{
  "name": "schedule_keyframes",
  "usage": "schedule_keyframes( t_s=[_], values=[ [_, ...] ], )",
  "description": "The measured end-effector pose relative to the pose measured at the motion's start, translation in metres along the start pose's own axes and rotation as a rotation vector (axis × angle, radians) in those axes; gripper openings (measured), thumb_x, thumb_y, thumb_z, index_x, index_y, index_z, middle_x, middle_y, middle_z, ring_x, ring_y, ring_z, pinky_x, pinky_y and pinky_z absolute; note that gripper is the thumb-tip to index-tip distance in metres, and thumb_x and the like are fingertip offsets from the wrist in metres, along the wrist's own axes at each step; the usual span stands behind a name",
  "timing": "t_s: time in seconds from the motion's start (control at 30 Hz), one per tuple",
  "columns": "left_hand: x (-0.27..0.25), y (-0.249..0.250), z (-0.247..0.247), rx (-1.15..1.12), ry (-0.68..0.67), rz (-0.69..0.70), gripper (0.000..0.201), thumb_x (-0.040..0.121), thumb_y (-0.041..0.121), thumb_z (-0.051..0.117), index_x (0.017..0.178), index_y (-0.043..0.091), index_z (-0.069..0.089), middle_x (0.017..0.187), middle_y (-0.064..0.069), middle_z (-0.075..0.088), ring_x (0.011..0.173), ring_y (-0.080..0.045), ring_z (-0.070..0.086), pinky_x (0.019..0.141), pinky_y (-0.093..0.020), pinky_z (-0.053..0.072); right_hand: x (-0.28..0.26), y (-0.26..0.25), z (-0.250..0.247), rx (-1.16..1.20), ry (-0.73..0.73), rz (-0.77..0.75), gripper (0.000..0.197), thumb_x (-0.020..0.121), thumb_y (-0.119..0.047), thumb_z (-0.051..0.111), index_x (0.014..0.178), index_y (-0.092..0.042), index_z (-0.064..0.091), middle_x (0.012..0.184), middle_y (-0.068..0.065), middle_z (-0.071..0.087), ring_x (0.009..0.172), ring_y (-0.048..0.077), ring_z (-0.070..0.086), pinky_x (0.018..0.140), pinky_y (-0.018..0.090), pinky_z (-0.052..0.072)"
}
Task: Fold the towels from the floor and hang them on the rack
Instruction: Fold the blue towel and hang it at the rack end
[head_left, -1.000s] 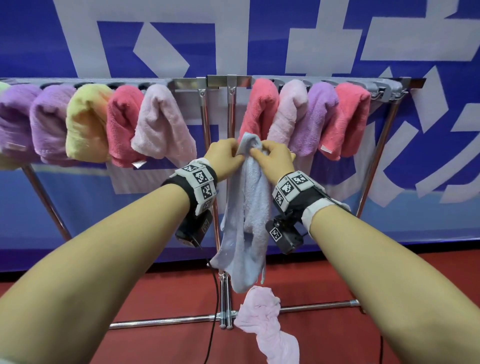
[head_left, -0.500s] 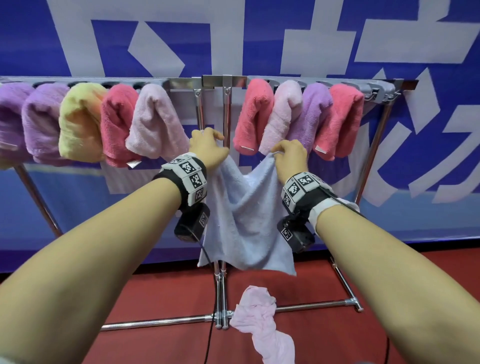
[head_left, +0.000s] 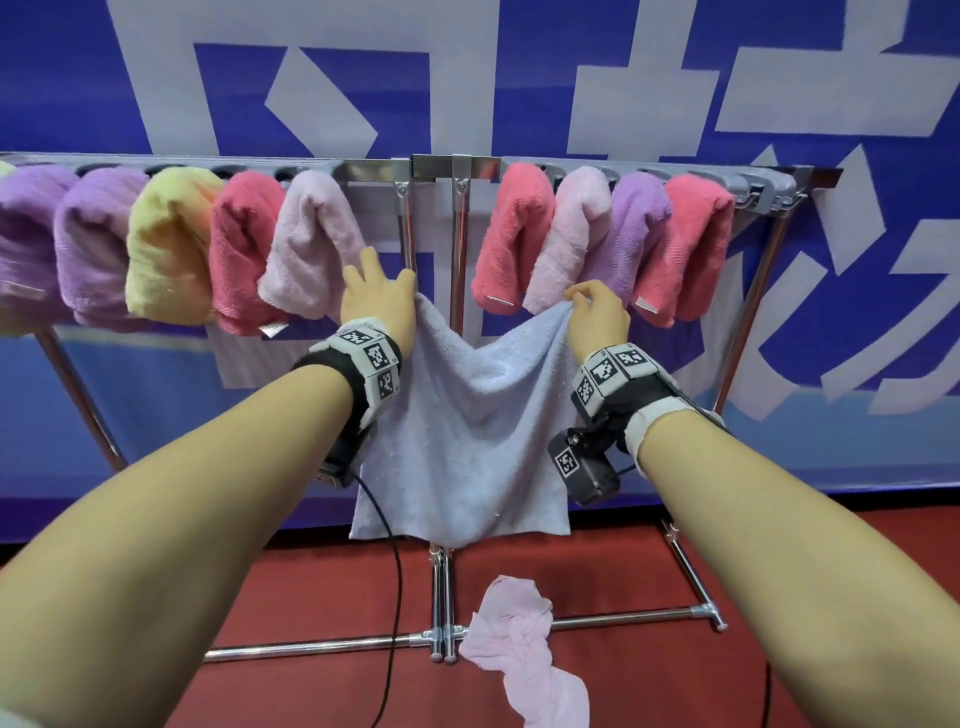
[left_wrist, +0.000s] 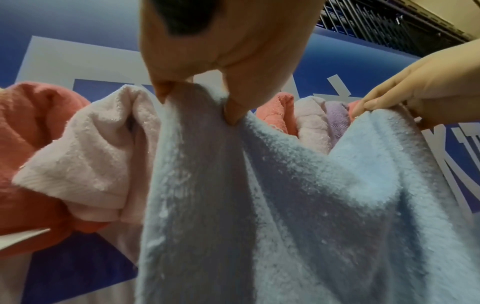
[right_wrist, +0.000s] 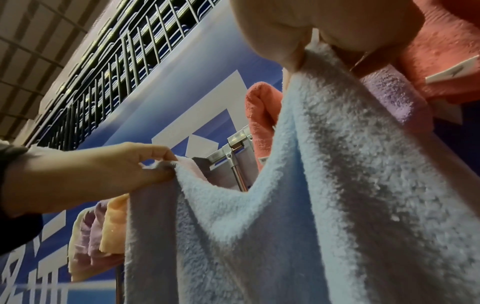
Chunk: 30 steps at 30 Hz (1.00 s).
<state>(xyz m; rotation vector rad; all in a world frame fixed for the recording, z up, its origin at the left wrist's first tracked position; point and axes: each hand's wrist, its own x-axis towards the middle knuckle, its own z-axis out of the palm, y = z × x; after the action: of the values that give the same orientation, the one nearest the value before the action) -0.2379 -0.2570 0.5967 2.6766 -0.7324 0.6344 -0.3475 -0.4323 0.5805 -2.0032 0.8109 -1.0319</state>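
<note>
Head view faces rack (head_left: 457, 166); wrist views close below, sharing towel (head_left: 467, 415).

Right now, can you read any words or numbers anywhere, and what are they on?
"K": blue banner, left wrist view; following letters cut off.
Banner's big white strokes: cropped, unreadable.
Wrist bands: black-and-white square codes, no words.
Towel tags: too small to read.

Open gap on rack (head_left: 431, 167) between pale pink towel (head_left: 311, 244) and coral towel (head_left: 511, 234) — only two upright posts (head_left: 460, 249) stand there.
</note>
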Motion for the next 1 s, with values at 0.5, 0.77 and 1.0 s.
schedule_keyframes(
  t_s=[0.5,0.77,1.0],
  values=[
    [0.003,0.001,0.001,-0.116,-0.047,0.037,0.033,0.088,0.017,0.045,0.119,0.004,0.046,0.121,-0.019,0.047,0.112,-0.037,0.045,0.094,-0.041,0.031,0.003,0.011,-0.001,-0.549,0.117,-0.184,0.023,0.086,-0.013,0.05,0.105,-0.01,0.062,0.121,0.014,0.046,0.112,0.034,0.041,0.096,0.04,0.026],
    [0.005,-0.004,-0.004,0.014,-0.235,0.115,0.042,0.084,-0.003,0.052,0.124,0.001,0.041,0.126,-0.021,0.046,0.116,-0.039,0.046,0.095,-0.043,0.037,0.008,0.01,-0.013,-0.586,0.148,-0.235,0.024,0.087,-0.008,0.045,0.102,-0.012,0.063,0.111,0.012,0.057,0.108,0.03,0.047,0.086,0.036,0.014],
    [0.001,-0.008,-0.016,-0.018,-0.231,0.077,0.027,0.088,-0.001,0.045,0.115,0.001,0.047,0.115,-0.028,0.051,0.102,-0.043,0.054,0.085,-0.045,0.046,0.005,0.011,-0.013,-0.658,0.045,-0.153,0.03,0.088,-0.005,0.045,0.114,-0.004,0.058,0.123,0.019,0.048,0.117,0.036,0.042,0.101,0.041,0.025]
  ],
)
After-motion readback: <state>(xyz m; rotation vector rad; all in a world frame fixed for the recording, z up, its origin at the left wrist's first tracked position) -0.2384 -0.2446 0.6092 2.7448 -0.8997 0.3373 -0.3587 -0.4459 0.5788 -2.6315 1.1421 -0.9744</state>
